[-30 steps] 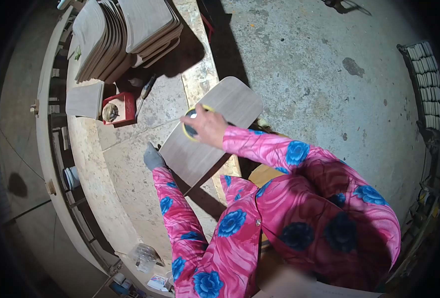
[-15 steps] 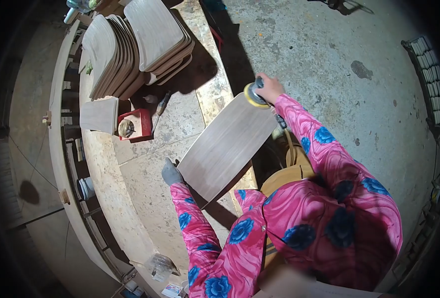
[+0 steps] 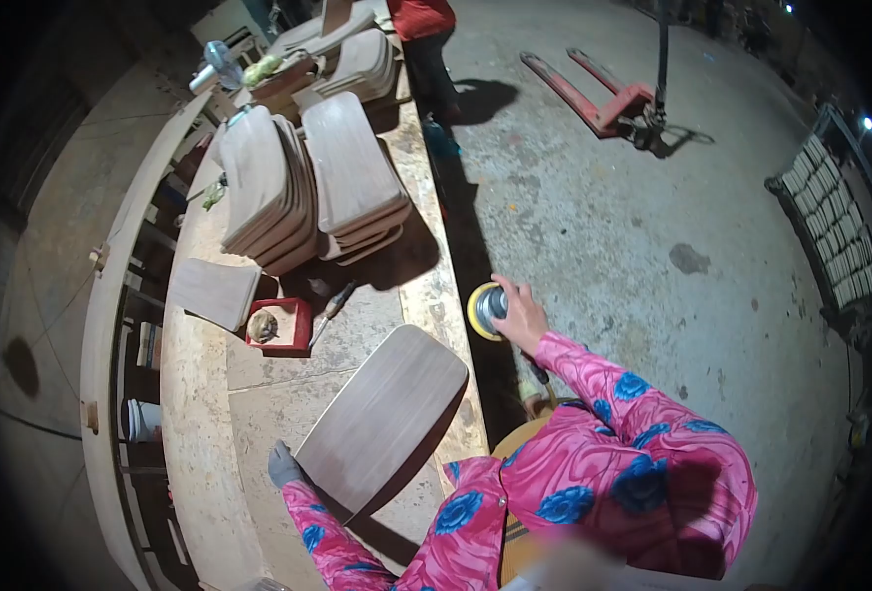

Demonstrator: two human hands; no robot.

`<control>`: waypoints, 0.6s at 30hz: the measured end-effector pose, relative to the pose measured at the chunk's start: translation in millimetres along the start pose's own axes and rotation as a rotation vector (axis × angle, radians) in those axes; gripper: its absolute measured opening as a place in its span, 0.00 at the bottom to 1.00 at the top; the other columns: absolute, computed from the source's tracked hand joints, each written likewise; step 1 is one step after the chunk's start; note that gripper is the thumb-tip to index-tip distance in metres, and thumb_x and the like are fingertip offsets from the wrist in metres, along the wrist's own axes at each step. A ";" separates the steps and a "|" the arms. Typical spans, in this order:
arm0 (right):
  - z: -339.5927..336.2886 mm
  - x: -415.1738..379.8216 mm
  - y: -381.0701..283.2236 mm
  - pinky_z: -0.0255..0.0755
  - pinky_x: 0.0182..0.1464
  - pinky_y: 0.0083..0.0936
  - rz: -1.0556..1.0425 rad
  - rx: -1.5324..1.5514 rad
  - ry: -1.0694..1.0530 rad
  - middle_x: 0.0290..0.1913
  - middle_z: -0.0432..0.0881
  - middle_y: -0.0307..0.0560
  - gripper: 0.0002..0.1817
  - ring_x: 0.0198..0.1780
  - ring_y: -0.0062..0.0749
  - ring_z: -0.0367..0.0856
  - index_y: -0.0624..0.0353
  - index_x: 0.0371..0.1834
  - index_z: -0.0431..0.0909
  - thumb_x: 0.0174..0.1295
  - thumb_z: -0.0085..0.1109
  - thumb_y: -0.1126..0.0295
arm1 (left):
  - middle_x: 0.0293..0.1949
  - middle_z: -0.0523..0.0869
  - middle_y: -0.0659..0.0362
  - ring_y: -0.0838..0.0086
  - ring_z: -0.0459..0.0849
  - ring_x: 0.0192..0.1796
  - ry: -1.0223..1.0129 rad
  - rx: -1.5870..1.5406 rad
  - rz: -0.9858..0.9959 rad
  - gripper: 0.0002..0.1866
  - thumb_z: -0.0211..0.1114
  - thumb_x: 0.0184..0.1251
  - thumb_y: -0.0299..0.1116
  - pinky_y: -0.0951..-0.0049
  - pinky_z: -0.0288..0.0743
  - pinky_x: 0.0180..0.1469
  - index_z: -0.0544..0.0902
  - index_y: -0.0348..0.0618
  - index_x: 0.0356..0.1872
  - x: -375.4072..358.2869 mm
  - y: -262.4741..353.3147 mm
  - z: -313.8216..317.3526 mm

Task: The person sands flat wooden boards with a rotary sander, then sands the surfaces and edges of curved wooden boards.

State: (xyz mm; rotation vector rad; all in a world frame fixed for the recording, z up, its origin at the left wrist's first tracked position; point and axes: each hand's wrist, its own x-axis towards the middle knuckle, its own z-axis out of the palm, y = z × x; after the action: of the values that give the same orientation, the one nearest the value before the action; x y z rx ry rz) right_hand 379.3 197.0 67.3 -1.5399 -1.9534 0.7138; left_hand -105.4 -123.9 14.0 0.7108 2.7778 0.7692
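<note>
A curved wooden panel [image 3: 387,414] with rounded corners lies at a slant over the worktable, its near left corner in my left hand [image 3: 281,465], which wears a grey glove. The fingers there are partly hidden, but the hand is closed at the panel's edge. My right hand [image 3: 523,317], bare, grips a round power sander [image 3: 485,311] with a yellow pad. The sander is held off the panel, beyond the table's right edge, its pad turned toward the panel. A hose or cord runs from it toward my body.
Stacks of similar panels [image 3: 352,167] stand farther up the worktable [image 3: 200,394]. A red box [image 3: 298,325], a screwdriver-like tool [image 3: 334,310] and a loose panel [image 3: 214,293] lie nearer. Across the floor are a red pallet jack [image 3: 608,108] and a person in red [image 3: 423,18].
My right hand has lifted the sander off the panel's far end and out past the table edge. My left hand stays at the panel's corner. The view has tilted up, showing more floor.
</note>
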 end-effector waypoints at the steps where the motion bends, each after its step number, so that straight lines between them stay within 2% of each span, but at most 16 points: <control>1: 3.8 -2.8 -4.4 0.74 0.47 0.49 -0.027 0.029 -0.001 0.50 0.69 0.59 0.40 0.42 0.64 0.78 0.35 0.66 0.59 0.48 0.67 0.64 | 0.34 0.84 0.45 0.59 0.81 0.34 0.144 0.038 0.098 0.24 0.48 0.72 0.46 0.58 0.72 0.40 0.82 0.33 0.38 -4.0 -12.6 2.7; 2: 7.3 -5.5 -9.4 0.74 0.48 0.49 -0.052 0.051 -0.014 0.50 0.69 0.58 0.40 0.42 0.64 0.78 0.35 0.66 0.60 0.48 0.67 0.65 | 0.41 0.84 0.46 0.60 0.82 0.40 0.287 0.079 0.192 0.22 0.49 0.71 0.45 0.61 0.74 0.45 0.81 0.34 0.47 -8.1 -24.3 5.9; 3: 10.7 -8.1 -15.1 0.75 0.48 0.49 -0.072 0.074 -0.027 0.49 0.68 0.57 0.39 0.43 0.64 0.78 0.35 0.66 0.60 0.47 0.67 0.65 | 0.41 0.84 0.46 0.60 0.82 0.40 0.301 0.068 0.185 0.22 0.49 0.71 0.45 0.61 0.74 0.45 0.81 0.34 0.47 -18.9 -29.4 6.9; 5: 14.6 -13.3 -24.6 0.76 0.47 0.47 -0.127 0.093 -0.042 0.49 0.68 0.56 0.38 0.43 0.62 0.78 0.36 0.64 0.61 0.47 0.67 0.63 | 0.56 0.78 0.45 0.61 0.80 0.52 0.420 -0.416 -0.057 0.24 0.50 0.71 0.42 0.69 0.72 0.55 0.73 0.35 0.60 -59.0 -29.3 13.7; 6: 17.4 -14.6 -27.9 0.76 0.47 0.47 -0.149 0.099 -0.055 0.49 0.69 0.56 0.38 0.43 0.61 0.78 0.36 0.64 0.61 0.47 0.67 0.63 | 0.56 0.78 0.45 0.61 0.80 0.52 0.422 -0.421 -0.059 0.24 0.50 0.71 0.42 0.69 0.72 0.55 0.73 0.35 0.60 -119.7 16.7 -3.3; 7: 19.4 -16.5 -31.0 0.76 0.47 0.46 -0.164 0.105 -0.067 0.49 0.69 0.55 0.38 0.43 0.60 0.79 0.36 0.64 0.62 0.48 0.67 0.63 | 0.59 0.75 0.43 0.59 0.80 0.52 0.461 -0.569 -0.419 0.24 0.51 0.71 0.41 0.69 0.73 0.54 0.72 0.34 0.61 -166.2 95.8 -18.4; 8: 16.8 -17.6 -35.6 0.77 0.46 0.45 -0.179 0.103 -0.089 0.49 0.69 0.55 0.38 0.43 0.58 0.80 0.36 0.64 0.62 0.48 0.67 0.62 | 0.48 0.80 0.43 0.62 0.80 0.44 0.552 -0.573 -0.282 0.23 0.51 0.70 0.41 0.65 0.76 0.45 0.74 0.31 0.55 -189.8 72.8 11.4; 9: 23.9 -17.1 -32.0 0.77 0.46 0.45 -0.229 0.111 -0.067 0.49 0.69 0.54 0.38 0.42 0.57 0.80 0.35 0.65 0.61 0.47 0.67 0.62 | 0.33 0.80 0.49 0.62 0.79 0.36 0.473 -0.534 -0.395 0.17 0.52 0.69 0.40 0.61 0.75 0.39 0.77 0.32 0.37 -229.4 90.2 23.0; 11: 20.3 -16.7 -39.4 0.77 0.46 0.45 -0.168 0.135 -0.168 0.49 0.68 0.54 0.39 0.41 0.58 0.80 0.34 0.65 0.61 0.47 0.68 0.63 | 0.25 0.75 0.55 0.66 0.71 0.20 -0.340 -1.044 -1.217 0.15 0.54 0.69 0.39 0.66 0.73 0.30 0.73 0.45 0.22 -238.0 94.7 47.4; 12: 18.0 -18.6 -42.0 0.77 0.46 0.45 -0.198 0.143 -0.160 0.49 0.68 0.55 0.39 0.41 0.58 0.80 0.33 0.65 0.61 0.48 0.68 0.63 | 0.23 0.68 0.61 0.71 0.68 0.26 -0.372 -1.421 -0.674 0.15 0.59 0.60 0.40 0.68 0.67 0.32 0.67 0.47 0.19 -290.7 127.3 73.4; 13: 14.4 -18.2 -46.2 0.78 0.46 0.46 -0.241 0.150 -0.160 0.49 0.68 0.55 0.39 0.40 0.59 0.81 0.33 0.66 0.61 0.48 0.68 0.64 | 0.24 0.66 0.66 0.75 0.66 0.28 -0.417 -1.045 -0.028 0.16 0.60 0.62 0.42 0.71 0.64 0.35 0.65 0.52 0.20 -286.5 115.9 107.3; 14: 7.9 -19.3 -52.0 0.78 0.47 0.46 -0.240 0.124 -0.180 0.49 0.67 0.55 0.39 0.41 0.60 0.80 0.33 0.66 0.60 0.48 0.67 0.64 | 0.24 0.61 0.66 0.77 0.62 0.28 -0.472 -1.776 -0.712 0.18 0.60 0.65 0.41 0.72 0.58 0.32 0.63 0.51 0.21 -292.9 149.9 107.1; 15: 2.4 -20.4 -56.6 0.78 0.47 0.46 -0.249 0.135 -0.183 0.50 0.67 0.56 0.39 0.42 0.59 0.80 0.32 0.66 0.60 0.48 0.67 0.65 | 0.24 0.59 0.66 0.77 0.65 0.30 -0.633 -1.928 -0.307 0.18 0.59 0.68 0.41 0.74 0.60 0.37 0.62 0.49 0.23 -286.8 178.8 90.3; 16: -2.9 -21.8 -59.4 0.77 0.48 0.45 -0.275 0.145 -0.179 0.50 0.67 0.55 0.40 0.43 0.58 0.80 0.33 0.66 0.60 0.48 0.68 0.65 | 0.24 0.57 0.66 0.76 0.67 0.32 -0.641 -2.090 -0.281 0.17 0.59 0.68 0.36 0.72 0.69 0.42 0.60 0.49 0.23 -267.7 162.4 109.8; 17: -8.7 -23.5 -61.1 0.77 0.49 0.45 -0.304 0.154 -0.173 0.50 0.67 0.55 0.40 0.44 0.57 0.80 0.33 0.66 0.60 0.47 0.68 0.65 | 0.27 0.71 0.62 0.71 0.73 0.33 -0.168 -1.918 -0.469 0.13 0.64 0.65 0.37 0.65 0.76 0.44 0.71 0.43 0.26 -254.8 161.7 123.1; 18: -15.1 -25.4 -62.9 0.77 0.49 0.45 -0.299 0.148 -0.161 0.50 0.67 0.55 0.40 0.44 0.57 0.80 0.33 0.66 0.60 0.47 0.68 0.65 | 0.35 0.75 0.56 0.69 0.76 0.40 -0.019 -1.405 -0.102 0.12 0.63 0.64 0.34 0.66 0.74 0.50 0.73 0.37 0.39 -246.2 156.3 130.9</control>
State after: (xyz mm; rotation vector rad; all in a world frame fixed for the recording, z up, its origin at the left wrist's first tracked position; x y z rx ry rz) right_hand 351.7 160.4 119.5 -1.1016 -2.1351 0.8517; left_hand 208.8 -69.1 -6.5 0.2314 1.5168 2.1690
